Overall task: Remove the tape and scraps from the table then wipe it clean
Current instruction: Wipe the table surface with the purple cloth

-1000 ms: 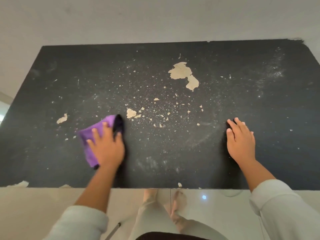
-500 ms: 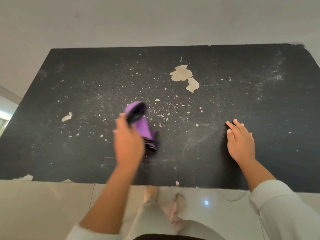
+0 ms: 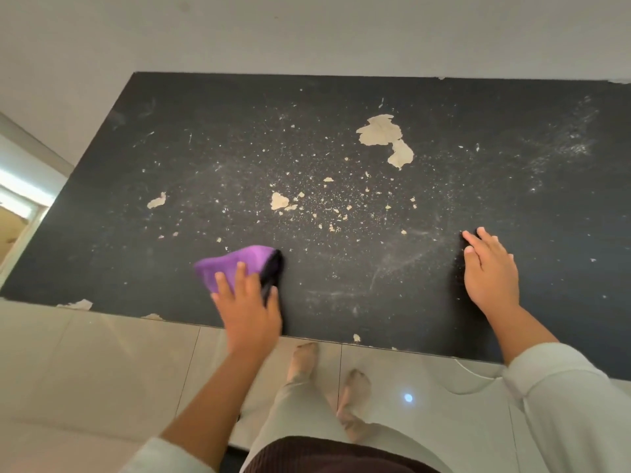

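Views: one only, worn on the person's head; no second view to share with.
Position: above the near edge of the black table (image 3: 512, 107), over the person's own legs and feet.
Direction: forward and steeply down, toward the wall (image 3: 307, 32) behind the table.
Tilt: rolled a little, so the table's near edge slopes down to the right.
Nearness: close; the left hand (image 3: 251, 310) and right hand (image 3: 490, 271) reach in from the bottom.
Coverage: most of the tabletop, its right part cut off by the frame; pale floor tiles (image 3: 102, 363) below.
Lens: wide, edges bowed.
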